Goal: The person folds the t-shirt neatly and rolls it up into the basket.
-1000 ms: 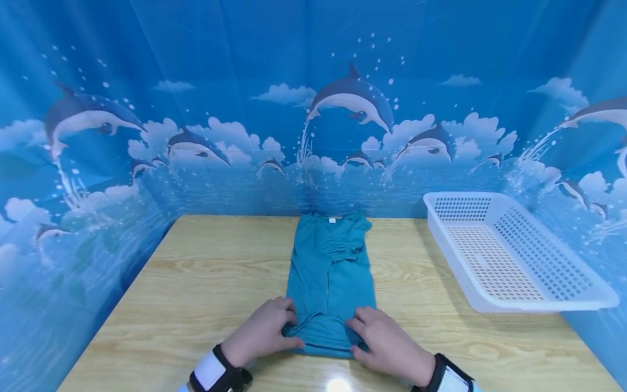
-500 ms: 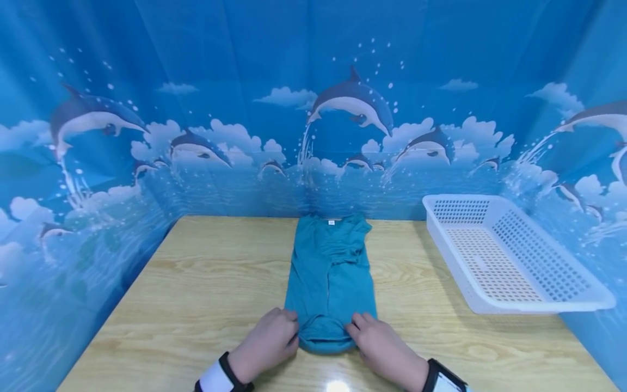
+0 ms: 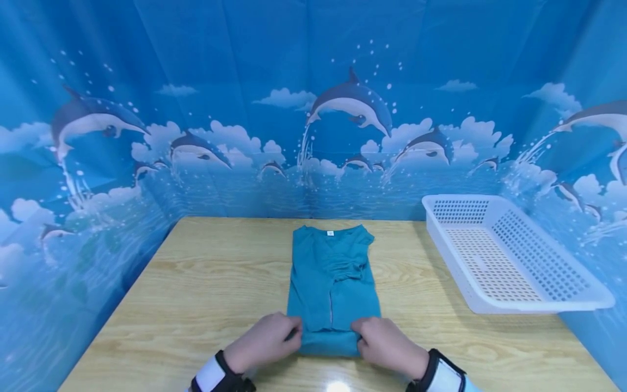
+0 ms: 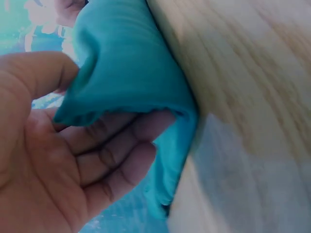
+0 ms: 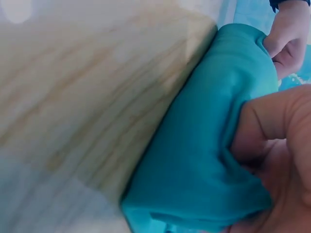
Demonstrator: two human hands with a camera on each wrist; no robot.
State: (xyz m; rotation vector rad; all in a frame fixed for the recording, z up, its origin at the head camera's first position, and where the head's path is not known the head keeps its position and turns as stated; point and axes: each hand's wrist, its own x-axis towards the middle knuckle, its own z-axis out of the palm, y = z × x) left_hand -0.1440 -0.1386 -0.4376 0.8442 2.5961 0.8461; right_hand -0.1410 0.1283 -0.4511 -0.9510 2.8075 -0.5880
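Teal shirt (image 3: 332,283) now flatter on wooden table (image 3: 206,283), dolphin backdrop (image 3: 196,109).

The near hem of the teal shirt (image 3: 332,283), bunched loosely between the fingers a second ago, is now rolled into a tighter fold; the left hand (image 3: 264,342) and right hand (image 3: 387,344) have drawn slightly nearer the body, each gripping an end of that roll; the cloth beyond the fingertips lies flatter and its collar end has slid closer.

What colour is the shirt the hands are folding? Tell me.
Teal, plain with no print: the shirt shows best in the head view.
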